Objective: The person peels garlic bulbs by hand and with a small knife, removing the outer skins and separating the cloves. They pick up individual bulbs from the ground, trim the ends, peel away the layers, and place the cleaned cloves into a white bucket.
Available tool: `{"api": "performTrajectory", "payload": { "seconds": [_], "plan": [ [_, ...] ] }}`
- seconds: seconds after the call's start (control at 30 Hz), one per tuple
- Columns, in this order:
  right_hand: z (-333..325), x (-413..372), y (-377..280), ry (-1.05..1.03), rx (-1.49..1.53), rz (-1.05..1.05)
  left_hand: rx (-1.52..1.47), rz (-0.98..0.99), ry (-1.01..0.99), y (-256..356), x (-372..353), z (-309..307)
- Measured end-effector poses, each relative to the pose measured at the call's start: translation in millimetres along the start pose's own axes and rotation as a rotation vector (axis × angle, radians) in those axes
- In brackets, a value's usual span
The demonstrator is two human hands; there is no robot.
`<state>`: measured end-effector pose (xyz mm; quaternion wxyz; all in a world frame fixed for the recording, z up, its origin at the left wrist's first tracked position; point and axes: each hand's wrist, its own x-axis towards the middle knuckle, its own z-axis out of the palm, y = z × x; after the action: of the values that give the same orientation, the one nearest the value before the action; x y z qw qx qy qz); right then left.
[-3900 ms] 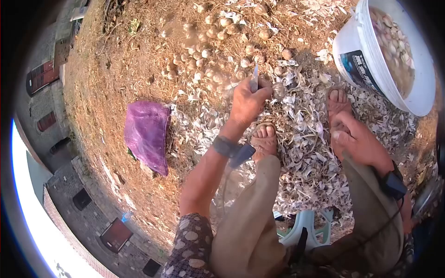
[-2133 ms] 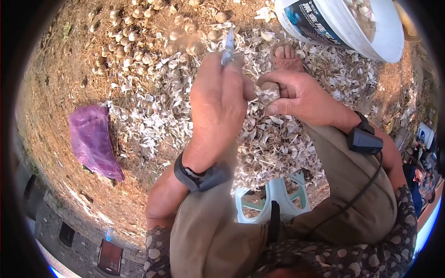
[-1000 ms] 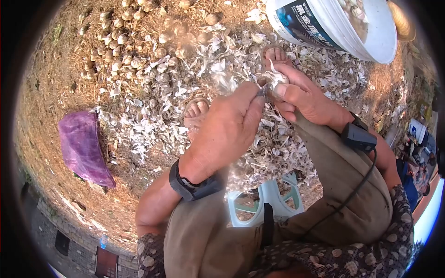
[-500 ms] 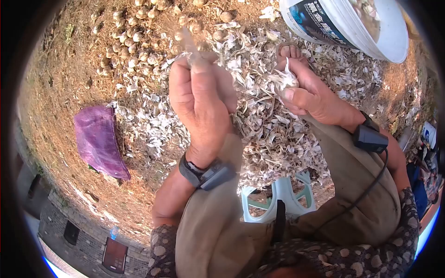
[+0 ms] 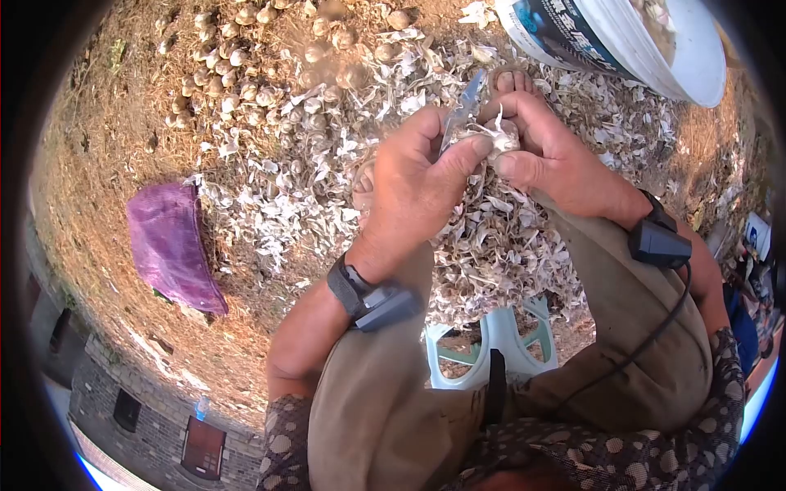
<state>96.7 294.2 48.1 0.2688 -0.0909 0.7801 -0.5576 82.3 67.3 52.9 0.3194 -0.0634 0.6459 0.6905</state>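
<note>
1. At far left: purple mesh bag [image 5: 174, 248] on dry straw; next, loose garlic bulbs [image 5: 237, 57].
2. At left hand [image 5: 417, 176]: clasped around knife [image 5: 465, 104]. Keep blade turned clear of the opposite fingers; peel with short, light strokes. Back of hand up, thumb stretched inward to the held garlic bulb [image 5: 503, 139].
3. At right hand [image 5: 558, 159]: pinching that bulb, between both hands above husk litter [image 5: 508, 245]. Hold steady; fingers curled, forearm angled inward.
4. At far right: white bucket [image 5: 634, 37].
</note>
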Motion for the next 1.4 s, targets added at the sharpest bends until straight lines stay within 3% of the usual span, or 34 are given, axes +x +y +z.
{"api": "performTrajectory", "payload": {
  "seconds": [0.13, 0.3, 0.6, 0.8, 0.97, 1.1, 1.17, 1.2, 1.23, 1.27, 1.33, 1.4],
  "plan": [
    [3, -1, -21, -0.08, 0.568, 0.242, -0.01, 0.025, -0.027, 4, -2, -3],
    [5, -1, -27, -0.034, 0.789, 0.309, 0.085, 0.118, -0.031, -4, -3, -7],
    [0, 1, -17, -0.256, 0.998, 0.35, -0.031, 0.08, -0.083, 12, -11, -5],
    [-1, 2, -24, -0.335, 0.913, 0.355, -0.23, -0.023, -0.184, 9, -18, -14],
    [-4, -2, -19, -0.487, 0.997, 0.383, -0.167, 0.032, -0.238, 4, -21, -20],
    [-4, -7, -24, -0.532, 1.058, 0.353, -0.273, 0.156, -0.345, 0, -21, -17],
    [-11, -5, -14, -0.659, 1.213, 0.318, -0.484, 0.1, -0.266, -4, -21, -26],
    [-10, -6, -10, -0.624, 1.253, 0.23, -0.588, 0.069, -0.227, -6, -22, -32],
    [-12, -7, -7, -0.582, 1.284, 0.137, -0.675, 0.159, -0.184, -4, -17, -39],
    [-18, -7, -4, -0.533, 1.299, 0.042, -0.63, 0.103, -0.004, 4, -22, -43],
    [-23, -4, -9, -0.335, 1.245, 0.119, -0.409, 0.156, 0.045, 5, -25, -50],
    [-14, -6, -16, -0.092, 1.11, 0.231, -0.111, -0.011, 0.011, 11, -27, -44]
  ]
}}
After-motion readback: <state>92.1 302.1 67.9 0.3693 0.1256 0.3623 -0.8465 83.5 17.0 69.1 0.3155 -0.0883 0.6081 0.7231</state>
